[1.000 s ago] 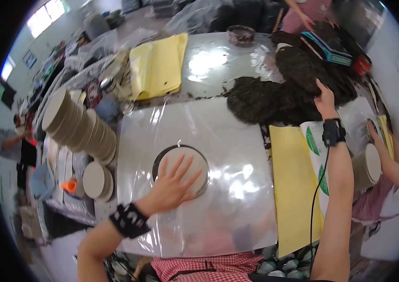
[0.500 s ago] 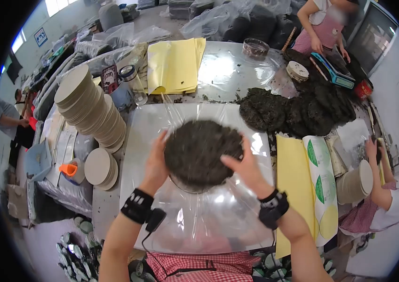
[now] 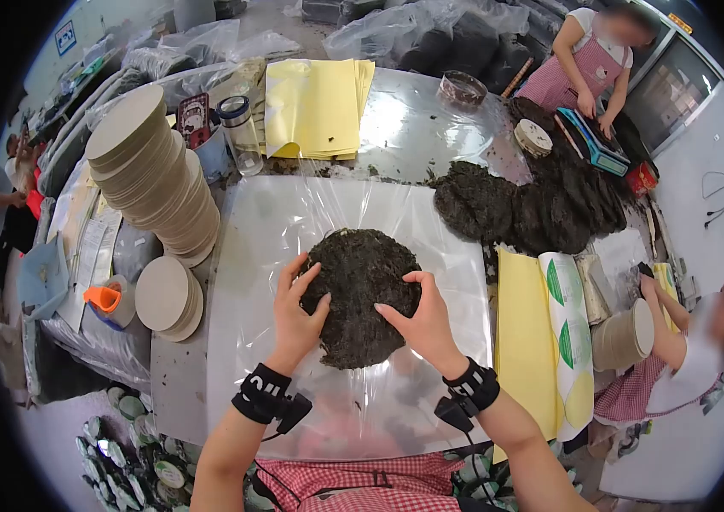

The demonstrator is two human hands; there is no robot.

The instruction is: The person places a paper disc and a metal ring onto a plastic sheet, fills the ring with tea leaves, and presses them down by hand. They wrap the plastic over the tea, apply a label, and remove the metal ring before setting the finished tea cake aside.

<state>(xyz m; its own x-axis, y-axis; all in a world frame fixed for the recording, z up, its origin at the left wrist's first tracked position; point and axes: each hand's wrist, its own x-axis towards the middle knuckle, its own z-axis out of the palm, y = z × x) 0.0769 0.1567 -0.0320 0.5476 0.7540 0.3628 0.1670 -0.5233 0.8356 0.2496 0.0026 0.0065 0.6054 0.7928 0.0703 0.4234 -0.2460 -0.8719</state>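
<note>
A round dark cake of pressed leaves (image 3: 360, 290) lies flat on a clear plastic sheet (image 3: 260, 239) in front of me. My left hand (image 3: 295, 314) presses on the cake's left edge with spread fingers. My right hand (image 3: 419, 320) rests on its lower right edge. Both wrists wear black bands with cables. The ring and pale disc seen earlier are hidden under the cake.
A leaning stack of beige round discs (image 3: 153, 179) and a smaller stack (image 3: 167, 297) stand at left. Yellow sheets (image 3: 315, 104) lie at the back and more yellow sheets (image 3: 522, 324) at right beside green-printed labels (image 3: 568, 328). More dark cakes (image 3: 532, 205) pile at back right. Other people work at right.
My right hand fetched a dark cake from the pile at right, both hands carried it over the ring and disc, and it now lies flat on the sheet under both hands.
</note>
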